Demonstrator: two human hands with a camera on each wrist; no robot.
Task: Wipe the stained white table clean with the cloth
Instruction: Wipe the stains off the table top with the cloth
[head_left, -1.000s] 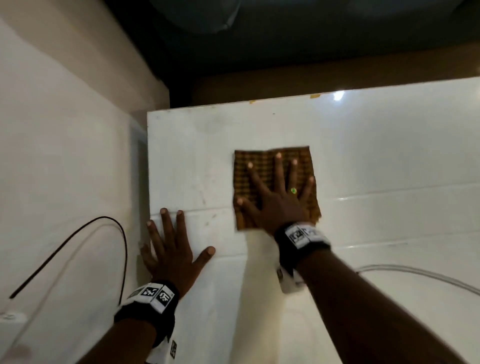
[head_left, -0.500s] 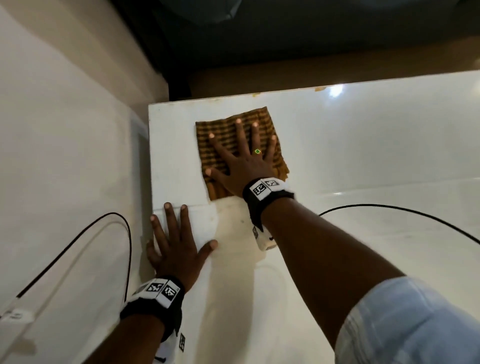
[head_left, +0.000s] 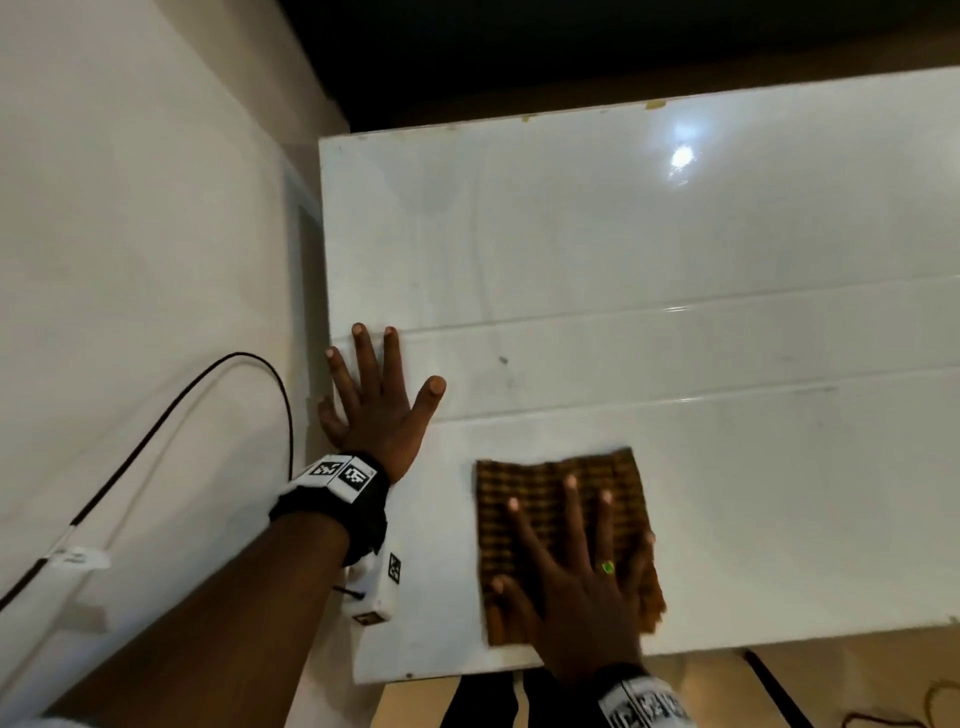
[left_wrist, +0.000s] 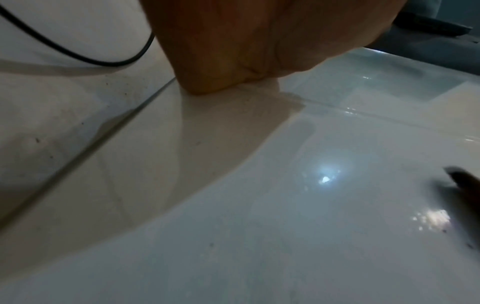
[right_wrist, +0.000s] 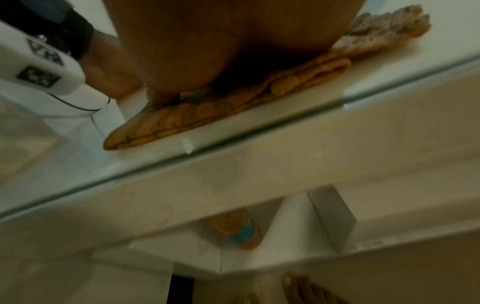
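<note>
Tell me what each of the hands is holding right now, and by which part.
Nothing is gripped. The right hand presses flat, fingers spread, on the top face of the cloth near the table's front edge. The left hand rests flat on the bare table.

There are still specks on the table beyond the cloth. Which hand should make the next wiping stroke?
Right. The right hand already presses flat on the cloth near the table's front edge; the left hand only braces at the side.
</note>
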